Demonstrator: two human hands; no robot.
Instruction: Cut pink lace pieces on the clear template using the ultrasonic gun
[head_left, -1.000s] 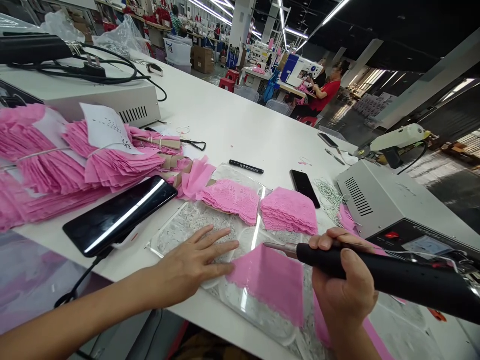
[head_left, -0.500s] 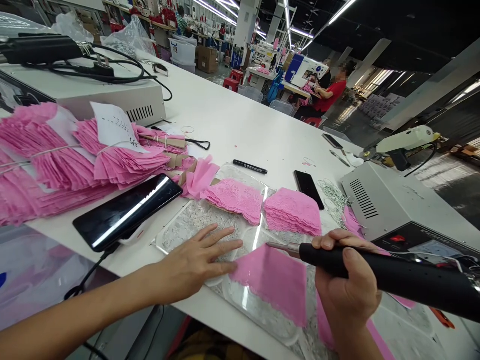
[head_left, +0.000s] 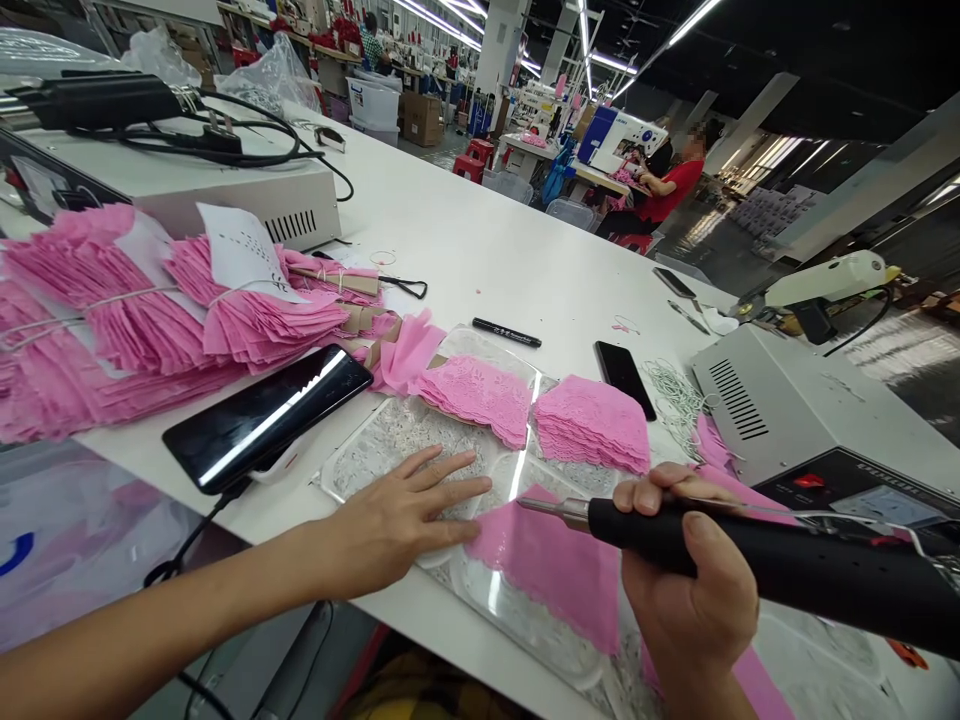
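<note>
A piece of pink lace-edged fabric [head_left: 559, 570] lies flat on a clear plastic template [head_left: 517, 635]. My left hand [head_left: 397, 515] rests palm down with fingers spread, its thumb on the fabric's left corner. In my right hand [head_left: 686, 590] is a thick black-handled tool [head_left: 645, 525] with a narrow metal tip, gripped like a large pen. The tip points left and lies over the fabric's upper edge; whether it touches cannot be made out. Just behind sit two stacks of pink lace pieces, a left stack [head_left: 480, 393] and a right stack [head_left: 592, 422].
Bundled pink fabric [head_left: 150, 300] and a large black phone [head_left: 262, 420] lie at left. A marker [head_left: 507, 332] and a smaller phone [head_left: 624, 380] lie behind the stacks. Grey boxes stand left [head_left: 247, 185] and right [head_left: 780, 400]. A person in red [head_left: 675, 190] sits at a sewing machine.
My right hand has moved the tool slightly left, so its tip now lies over the fabric just inside the upper edge. My left hand keeps its place on the fabric's corner.
</note>
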